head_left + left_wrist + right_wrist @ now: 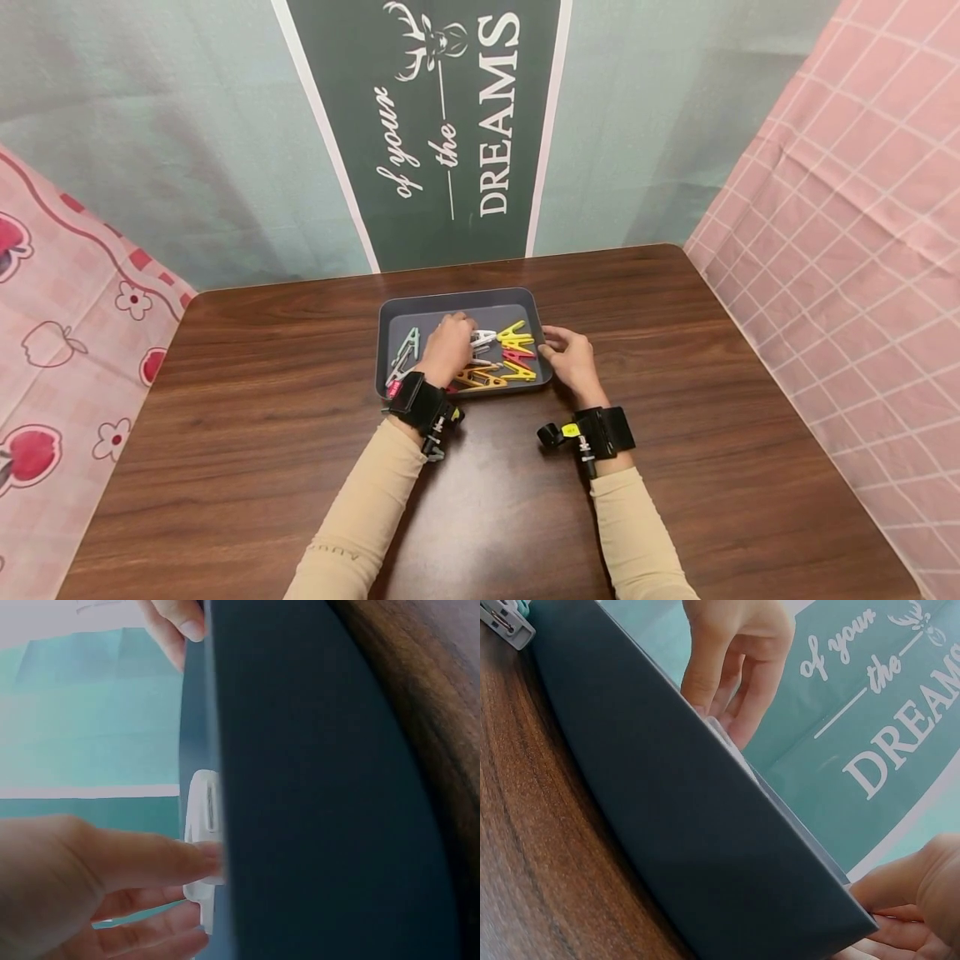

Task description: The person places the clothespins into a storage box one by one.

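A person sits or stands at a brown table (690,358) with both hands at a dark grey tray (459,300), which lies between and beyond the wrists. The left hand (447,348) reaches down into the tray, thumb and fingers pinching a white clip (201,799). The right hand (573,358) holds the tray's right side, thumb at the rim and bent fingers against the outer wall. To the left of the left hand, inside the tray, lie a green clip (409,343) and a grey clip (400,372). Between the two hands are yellow clips (517,337) and red clips (517,355), close to the right hand, with orange clips (483,381) nearer the left wrist. One more pale clip (506,622) sits outside the tray, at its near side. Beige sleeves (360,508) cover the forearms, and each wrist wears a black strap (617,429). Beyond the hands hangs a teal cloth (637,125) with a dark panel (457,237) reading "of your the DREAMS"; pink cloth hangs off to either side.
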Demonstrator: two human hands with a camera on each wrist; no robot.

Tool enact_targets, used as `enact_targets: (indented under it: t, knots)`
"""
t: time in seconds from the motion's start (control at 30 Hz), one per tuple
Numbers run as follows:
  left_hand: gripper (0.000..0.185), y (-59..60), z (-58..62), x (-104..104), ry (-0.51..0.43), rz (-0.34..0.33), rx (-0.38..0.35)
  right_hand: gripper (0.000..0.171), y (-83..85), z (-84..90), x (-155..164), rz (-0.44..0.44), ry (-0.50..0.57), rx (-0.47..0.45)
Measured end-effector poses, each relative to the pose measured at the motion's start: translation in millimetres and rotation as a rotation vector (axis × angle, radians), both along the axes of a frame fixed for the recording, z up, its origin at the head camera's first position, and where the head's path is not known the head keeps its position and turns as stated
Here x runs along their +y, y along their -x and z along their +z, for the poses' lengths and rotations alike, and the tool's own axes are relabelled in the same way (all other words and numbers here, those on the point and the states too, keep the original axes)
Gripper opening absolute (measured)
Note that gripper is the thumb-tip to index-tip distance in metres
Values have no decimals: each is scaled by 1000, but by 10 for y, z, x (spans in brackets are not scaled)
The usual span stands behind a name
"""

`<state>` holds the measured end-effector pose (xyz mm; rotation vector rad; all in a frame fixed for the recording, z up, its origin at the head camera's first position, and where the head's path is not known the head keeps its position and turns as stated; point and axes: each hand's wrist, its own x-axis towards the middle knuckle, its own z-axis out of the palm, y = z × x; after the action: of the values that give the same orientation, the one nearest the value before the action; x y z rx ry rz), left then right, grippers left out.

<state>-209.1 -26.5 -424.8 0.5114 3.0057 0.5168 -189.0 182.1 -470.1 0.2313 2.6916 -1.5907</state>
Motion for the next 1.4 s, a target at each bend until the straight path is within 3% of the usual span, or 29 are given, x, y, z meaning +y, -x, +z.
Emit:
enact_targets:
  t: [0.47, 1.4]
  knots:
    - [30, 87, -136, 37, 36, 26, -14, 38, 0, 5, -16, -12, -4, -15]
    - [35, 97, -142, 1, 13, -12, -74, 38, 3, -2, -18, -19, 1, -21]
